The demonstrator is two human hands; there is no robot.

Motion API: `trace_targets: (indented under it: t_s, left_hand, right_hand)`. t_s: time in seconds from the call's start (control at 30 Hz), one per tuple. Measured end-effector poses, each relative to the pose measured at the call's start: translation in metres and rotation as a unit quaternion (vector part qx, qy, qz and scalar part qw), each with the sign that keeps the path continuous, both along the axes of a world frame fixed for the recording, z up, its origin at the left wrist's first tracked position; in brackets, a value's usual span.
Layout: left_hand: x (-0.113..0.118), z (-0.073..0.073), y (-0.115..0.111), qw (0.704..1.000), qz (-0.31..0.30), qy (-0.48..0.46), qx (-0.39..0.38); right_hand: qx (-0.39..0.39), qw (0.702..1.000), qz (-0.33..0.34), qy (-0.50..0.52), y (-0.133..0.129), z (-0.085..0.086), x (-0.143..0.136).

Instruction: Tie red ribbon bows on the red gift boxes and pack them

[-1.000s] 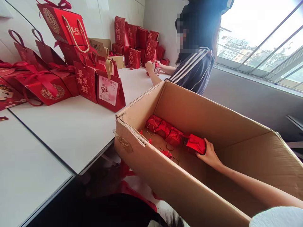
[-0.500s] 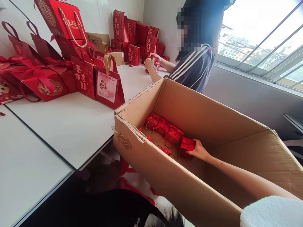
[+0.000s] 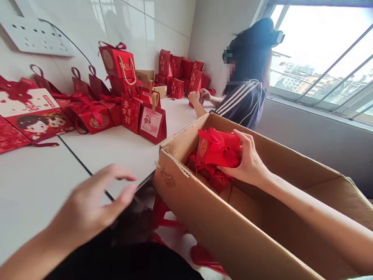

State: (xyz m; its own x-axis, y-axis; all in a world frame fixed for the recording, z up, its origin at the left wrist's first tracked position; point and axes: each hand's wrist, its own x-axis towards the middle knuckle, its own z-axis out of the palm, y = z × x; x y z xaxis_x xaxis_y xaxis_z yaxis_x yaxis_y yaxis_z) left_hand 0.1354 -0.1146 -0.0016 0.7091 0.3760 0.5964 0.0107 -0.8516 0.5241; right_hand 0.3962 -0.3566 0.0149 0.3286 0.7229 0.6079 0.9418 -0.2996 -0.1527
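My right hand point(image 3: 247, 159) grips a red gift box point(image 3: 218, 149) with a ribbon bow by its right end, raised inside the large cardboard box point(image 3: 186, 194). Beneath it, other red gift boxes point(image 3: 220, 179) lie on the cardboard floor, partly covered by the held one. My left hand point(image 3: 99, 198), a little blurred, hovers over the front of the white table point(image 3: 32, 182). Its thumb and fingers are apart with nothing between them. Nearest to it on the table stands a red bag-shaped box with a couple printed on it point(image 3: 153, 122).
Red gift boxes with bows point(image 3: 93, 116) and a cartoon-printed box point(image 3: 40, 120) line the table's left side. A co-worker point(image 3: 241, 101) sits beyond the cardboard box, both hands at a small red box. More red boxes point(image 3: 180, 72) are stacked against the wall. A red stool point(image 3: 163, 217) is below.
My right hand has lifted the red gift box from the cardboard floor, up and to the left. My left hand has come into view. The view has shifted leftward and up.
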Motion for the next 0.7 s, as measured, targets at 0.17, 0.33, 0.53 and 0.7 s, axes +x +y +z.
trace_targets:
  t_s: [0.17,0.33,0.53,0.7]
  left_hand:
    - [0.026,0.017,-0.029,0.995,-0.091,-0.015,0.042]
    - [0.020,0.039,-0.031,0.987,-0.073,-0.123,0.069]
    - [0.001,0.047,-0.032,0.976,-0.025,-0.097,0.191]
    - [-0.005,0.039,-0.026,0.988,0.033,-0.106,0.112]
  right_hand:
    - [0.065,0.991,0.111,-0.045,0.032,0.041,-0.060]
    - [0.034,0.984,0.168,-0.042,0.046,0.055,-0.087]
    - [0.025,0.973,0.224,-0.043,0.066,0.049,-0.102]
    - [-0.003,0.966,0.258,-0.005,0.088,0.048,-0.108]
